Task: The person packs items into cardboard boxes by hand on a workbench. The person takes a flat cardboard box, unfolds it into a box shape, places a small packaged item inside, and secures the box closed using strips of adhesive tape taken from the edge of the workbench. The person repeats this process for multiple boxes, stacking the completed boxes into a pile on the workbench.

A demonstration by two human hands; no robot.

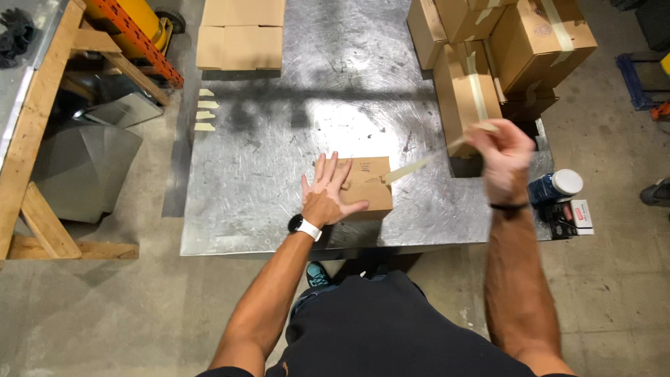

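A small brown cardboard box [371,183] lies near the front edge of a scratched metal table [279,139]. My left hand [326,193] presses flat on the box's left side, fingers spread; a white watch is on that wrist. My right hand [504,155], blurred by motion, is raised to the right of the box and pinches the end of a strip of tan tape [419,164]. The strip runs taut from the box top up to my right hand.
Taped cardboard boxes [488,56] are stacked at the table's back right. Flattened cardboard [241,31] lies at the back left, with short tape strips [205,115] stuck along the left edge. A blue jar with a white lid [557,186] stands at the right. Wooden framing [35,139] stands to the left.
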